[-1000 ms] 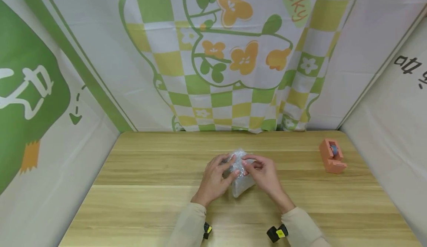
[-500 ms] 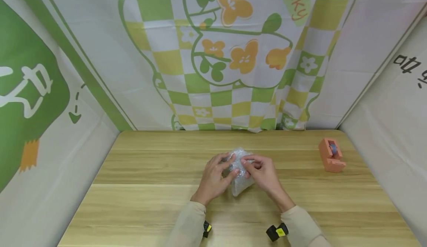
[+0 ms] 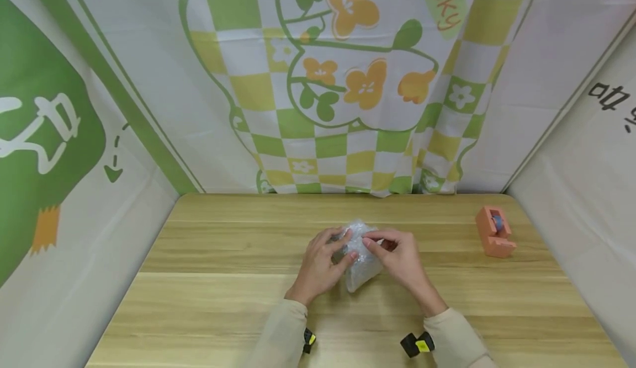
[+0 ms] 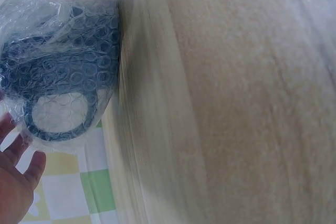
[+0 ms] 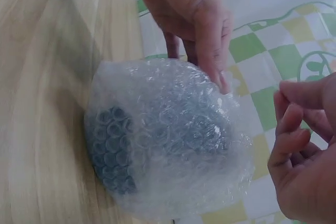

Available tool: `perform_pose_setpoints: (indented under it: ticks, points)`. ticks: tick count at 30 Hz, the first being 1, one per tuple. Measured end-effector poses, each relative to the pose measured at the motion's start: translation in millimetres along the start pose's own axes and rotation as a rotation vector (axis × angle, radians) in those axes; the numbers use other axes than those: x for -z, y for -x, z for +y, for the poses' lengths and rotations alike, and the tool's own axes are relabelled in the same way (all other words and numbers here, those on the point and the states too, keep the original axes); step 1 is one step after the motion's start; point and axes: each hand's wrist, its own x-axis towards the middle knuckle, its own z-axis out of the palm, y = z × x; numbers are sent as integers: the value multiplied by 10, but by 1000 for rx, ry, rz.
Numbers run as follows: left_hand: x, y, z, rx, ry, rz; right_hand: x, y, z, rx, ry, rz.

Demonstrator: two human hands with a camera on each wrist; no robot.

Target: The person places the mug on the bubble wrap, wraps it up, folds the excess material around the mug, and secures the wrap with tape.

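Observation:
A dark blue mug wrapped in bubble wrap (image 3: 361, 275) is on the wooden table between both hands. Its ring-shaped handle (image 4: 60, 137) shows through the clear wrap in the left wrist view. My left hand (image 3: 320, 263) grips the bundle from the left, thumb and index finger spread on the wrap, the other fingers partly hidden behind. My right hand (image 3: 403, 257) is at the right side of the bundle with curled fingers, thumb and index fingertips together. In the right wrist view, the right hand (image 5: 307, 150) is a little apart from the wrap, and nothing shows between its fingertips.
A salmon-coloured tape dispenser (image 3: 497, 233) with a blue core stands at the table's back right. Behind the wooden table (image 3: 223, 302) hangs a green and yellow checked cloth (image 3: 328, 153), with printed white cloths at both sides.
My right hand has shifted slightly to the right and away from the wrap, thumb and index fingertips still together. The left hand and the wrapped mug stay in place.

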Motion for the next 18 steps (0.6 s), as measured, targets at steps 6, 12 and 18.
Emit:
perform_pose_setpoints:
  ticks: [6, 12, 18]
  points:
    - [-4, 1, -12, 2, -5, 0, -3, -48, 41, -122, -195, -60]
    - [-5, 5, -16, -8, 3, -8, -65, -84, 132, -49, -23, -55]
    - [6, 7, -11, -17, -4, -22, -114, -105, 197, 45, 168, -35]
